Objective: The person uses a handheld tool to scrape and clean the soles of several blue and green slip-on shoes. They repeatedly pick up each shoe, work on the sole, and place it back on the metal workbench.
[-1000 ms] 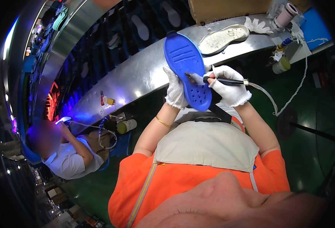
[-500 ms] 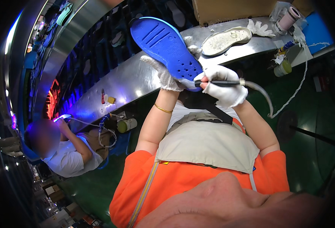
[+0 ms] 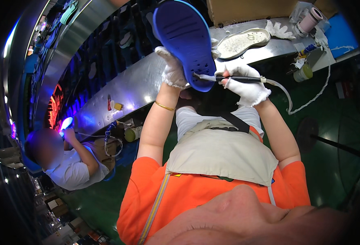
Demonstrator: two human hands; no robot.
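Observation:
A blue shoe sole (image 3: 183,34), dotted with small holes toward its near end, is held up and tilted over the metal ledge. My left hand (image 3: 174,67), in a white glove, grips it from its left side and underneath; part of the fingers is behind the sole. In my white-gloved right hand (image 3: 247,87) is a black-handled brush (image 3: 239,79), fed by a pale hose from its back end. Its bristle tip touches the sole's near end, by the holes. The thumb and fingers are closed round the handle, with bare fingertips showing.
A whitish sole (image 3: 244,43) and a spare glove (image 3: 280,30) lie on the metal ledge (image 3: 127,96). Beside them are a pink cup (image 3: 310,20) and a hanging jar (image 3: 303,73). A cardboard box (image 3: 249,10) stands behind. Leftward, another person (image 3: 78,163) works with a lit sole.
The blue sole has swung more upright and moved away from me, its face now darker. The brush tip has moved from the sole's edge onto its holed near end.

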